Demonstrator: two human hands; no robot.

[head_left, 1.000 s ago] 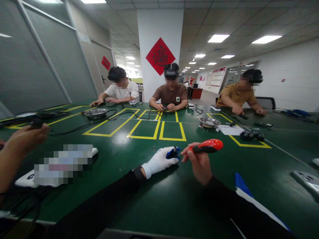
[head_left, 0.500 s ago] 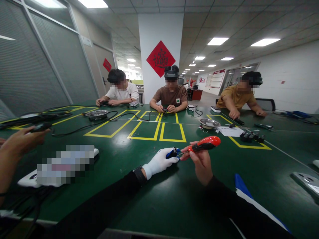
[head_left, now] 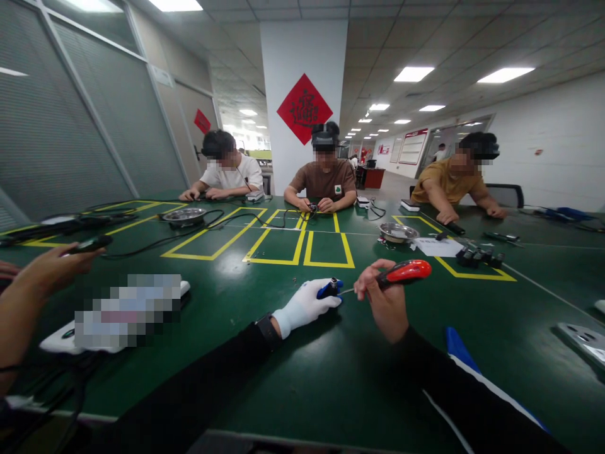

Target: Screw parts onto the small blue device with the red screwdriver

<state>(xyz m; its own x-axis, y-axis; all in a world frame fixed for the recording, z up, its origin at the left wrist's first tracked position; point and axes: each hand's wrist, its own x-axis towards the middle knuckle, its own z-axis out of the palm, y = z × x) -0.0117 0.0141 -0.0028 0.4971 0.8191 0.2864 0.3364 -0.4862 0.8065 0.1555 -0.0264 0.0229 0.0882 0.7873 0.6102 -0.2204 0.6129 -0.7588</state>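
My left hand (head_left: pixel 302 308), in a white glove, rests on the green table (head_left: pixel 293 378) and grips a small blue part (head_left: pixel 329 289) with a dark metal end. My bare right hand (head_left: pixel 385 301) holds a screwdriver with a red and black handle (head_left: pixel 405 272). Its thin shaft points left, with the tip at the blue part. Both sleeves are black, and a watch sits on my left wrist.
Three people sit at the far side, working with small parts. A co-worker's hand (head_left: pixel 51 268) at the left holds a dark tool above a blurred object. Metal bowls (head_left: pixel 397 232) (head_left: pixel 183 215), black cables, yellow tape rectangles (head_left: pixel 326 252) and a grey device (head_left: pixel 583 337) lie around.
My right hand and the screwdriver shifted slightly right and the handle levelled out. The co-worker's hand at the left moved lower and further right.
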